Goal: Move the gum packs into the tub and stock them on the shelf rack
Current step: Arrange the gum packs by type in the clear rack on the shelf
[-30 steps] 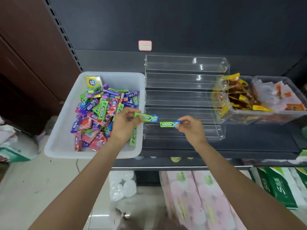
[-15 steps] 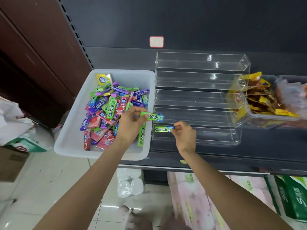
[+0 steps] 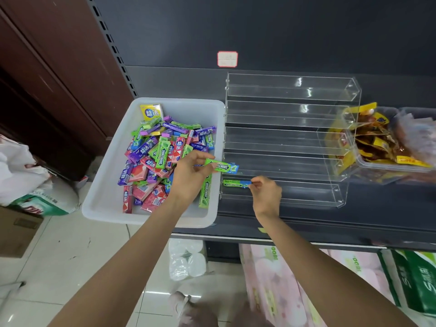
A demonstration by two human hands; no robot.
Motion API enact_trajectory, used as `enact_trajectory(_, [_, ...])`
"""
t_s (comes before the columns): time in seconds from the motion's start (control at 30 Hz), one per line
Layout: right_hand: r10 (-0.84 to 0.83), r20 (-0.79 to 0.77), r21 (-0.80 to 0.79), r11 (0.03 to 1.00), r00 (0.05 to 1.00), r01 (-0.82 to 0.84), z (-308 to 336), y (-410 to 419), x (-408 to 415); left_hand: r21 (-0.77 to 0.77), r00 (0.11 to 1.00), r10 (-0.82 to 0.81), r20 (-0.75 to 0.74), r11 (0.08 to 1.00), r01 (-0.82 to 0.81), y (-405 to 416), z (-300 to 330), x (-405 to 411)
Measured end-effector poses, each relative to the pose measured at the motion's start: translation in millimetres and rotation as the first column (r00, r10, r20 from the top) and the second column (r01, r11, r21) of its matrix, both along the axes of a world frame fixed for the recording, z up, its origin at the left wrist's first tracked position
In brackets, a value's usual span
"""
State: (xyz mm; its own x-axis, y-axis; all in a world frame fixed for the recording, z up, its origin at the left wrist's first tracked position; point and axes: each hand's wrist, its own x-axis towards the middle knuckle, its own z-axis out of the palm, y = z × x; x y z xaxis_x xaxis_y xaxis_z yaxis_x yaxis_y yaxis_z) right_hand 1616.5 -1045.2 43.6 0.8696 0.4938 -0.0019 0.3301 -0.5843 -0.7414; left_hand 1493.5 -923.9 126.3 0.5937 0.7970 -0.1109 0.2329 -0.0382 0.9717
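A white tub (image 3: 101,204) on the dark shelf holds a heap of several gum packs (image 3: 160,156) in green, purple and pink. To its right stands a clear tiered shelf rack (image 3: 287,140) with bare tiers. My left hand (image 3: 191,178) pinches a green Doublemint pack (image 3: 223,166) over the tub's right rim. My right hand (image 3: 266,194) pinches the right end of a second green pack (image 3: 236,183), which lies at the left end of the rack's lowest tier.
A clear bin of yellow snack packets (image 3: 382,147) sits right of the rack. Below the shelf edge (image 3: 306,234) are pink tissue packs (image 3: 278,286) and green packages (image 3: 412,277). White bags (image 3: 26,175) and a cardboard box (image 3: 16,232) lie on the floor at left.
My right hand has carried its green pack left and down into the left end of the rack's lowest tier. My left hand has kept hold of its pack near the tub's rim.
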Motion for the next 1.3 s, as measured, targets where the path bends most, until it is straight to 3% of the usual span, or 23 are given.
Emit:
enact_trajectory(0.2, [0.168,-0.153,-0.047,0.983,0.974,-0.177,13,-5,11,-0.002,1.0,-0.025,0.01,1.0,0.025,-6,-2,3])
enact_trajectory(0.33, [0.234,-0.163,-0.061,0.967,0.958,-0.247,29,-13,18,0.004,0.998,-0.042,0.041,0.999,0.042,-11,1,8])
enact_trajectory(0.47, [0.27,-0.282,0.304,0.935,0.921,-0.181,57,-20,18,0.039,0.997,-0.058,0.052,0.998,0.056,-18,3,14])
enact_trajectory(0.57, [0.386,-0.268,0.378,0.885,0.883,-0.272,69,-23,19,0.061,0.997,-0.062,0.035,0.996,0.06,-23,1,18])
enact_trajectory(0.67, [0.379,-0.241,0.354,0.891,0.893,-0.283,64,-25,24,0.151,0.996,-0.083,-0.035,0.985,0.087,-28,2,18])
enact_trajectory(0.8, [0.259,-0.184,0.246,0.946,0.948,-0.211,41,-33,33,0.308,0.964,-0.074,-0.256,0.939,0.154,-21,-3,5])
enact_trajectory(0.97, [0.309,-0.013,-0.003,0.951,0.951,-0.309,20,-32,27,0.057,0.937,-0.198,-0.288,0.973,0.223,-13,-10,-10])
enact_trajectory(1.17, [0.345,0.136,-0.178,0.931,0.929,-0.32,15,-15,15,0.042,0.947,-0.2,-0.253,0.975,0.218,-12,-10,-11])
enact_trajectory(1.3, [0.314,0.156,-0.201,0.939,0.937,-0.281,11,-6,8,0.027,0.951,-0.193,-0.241,0.978,0.206,-11,-10,-11])
